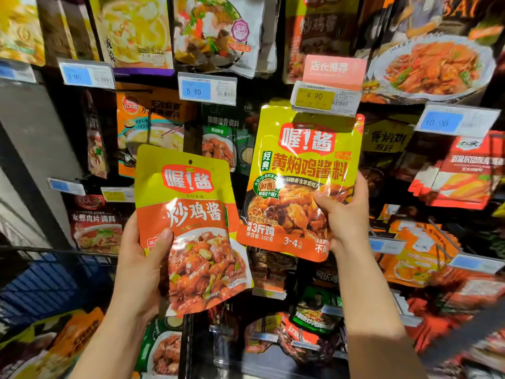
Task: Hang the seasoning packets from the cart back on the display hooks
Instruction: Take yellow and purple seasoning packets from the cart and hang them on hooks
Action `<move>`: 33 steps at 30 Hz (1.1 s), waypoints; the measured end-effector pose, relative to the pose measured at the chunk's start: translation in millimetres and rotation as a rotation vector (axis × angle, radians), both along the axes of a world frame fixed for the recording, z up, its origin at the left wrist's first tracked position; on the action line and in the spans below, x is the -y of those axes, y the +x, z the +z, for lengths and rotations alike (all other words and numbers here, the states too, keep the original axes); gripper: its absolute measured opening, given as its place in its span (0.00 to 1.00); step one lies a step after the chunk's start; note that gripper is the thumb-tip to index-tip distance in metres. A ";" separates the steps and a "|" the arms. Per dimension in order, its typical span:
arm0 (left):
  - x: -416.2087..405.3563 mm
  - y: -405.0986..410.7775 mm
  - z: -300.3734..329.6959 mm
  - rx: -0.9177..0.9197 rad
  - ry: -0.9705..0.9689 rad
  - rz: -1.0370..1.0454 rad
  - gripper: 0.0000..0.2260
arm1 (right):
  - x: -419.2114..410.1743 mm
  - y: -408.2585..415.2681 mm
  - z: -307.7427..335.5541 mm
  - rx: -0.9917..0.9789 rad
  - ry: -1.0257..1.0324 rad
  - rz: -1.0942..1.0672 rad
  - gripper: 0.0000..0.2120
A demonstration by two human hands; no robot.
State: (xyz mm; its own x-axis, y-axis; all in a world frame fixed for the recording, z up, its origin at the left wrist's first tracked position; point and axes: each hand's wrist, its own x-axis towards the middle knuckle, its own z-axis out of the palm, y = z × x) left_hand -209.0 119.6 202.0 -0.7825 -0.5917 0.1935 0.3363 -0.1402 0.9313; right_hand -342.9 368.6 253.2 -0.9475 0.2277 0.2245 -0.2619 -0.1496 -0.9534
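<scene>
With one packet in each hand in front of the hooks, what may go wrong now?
1. The right hand grips its yellow packet by the lower edge only, while the top sits under the 4.90 price tag; it may miss the hook and slip.
2. The left hand holds the orange packet, so neither hand is free to help.

A dark shop display wall (276, 86) fills the view, its rows of hanging sauce pouches (218, 31) fronted by price tags: a blue one (207, 89) marked 5 90, a yellow one (325, 101) marked 4 90 under a pink sign (334, 71), and another blue one (457, 120) at upper right. A grey upright panel (30, 138) borders the left edge. Light glares off the glossy pouches.
</scene>
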 end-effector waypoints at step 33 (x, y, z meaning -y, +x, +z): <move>-43.3 -38.4 79.2 -0.249 0.017 -0.372 0.21 | -0.6 48.0 28.3 0.046 0.076 0.424 0.28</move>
State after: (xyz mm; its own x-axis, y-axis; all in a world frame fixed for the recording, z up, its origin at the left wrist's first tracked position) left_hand -247.4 162.9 281.2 -0.8736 -0.2835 0.3957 0.4738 -0.3090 0.8247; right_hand -294.9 369.1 281.5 -0.9630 -0.1993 0.1811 -0.1494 -0.1642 -0.9750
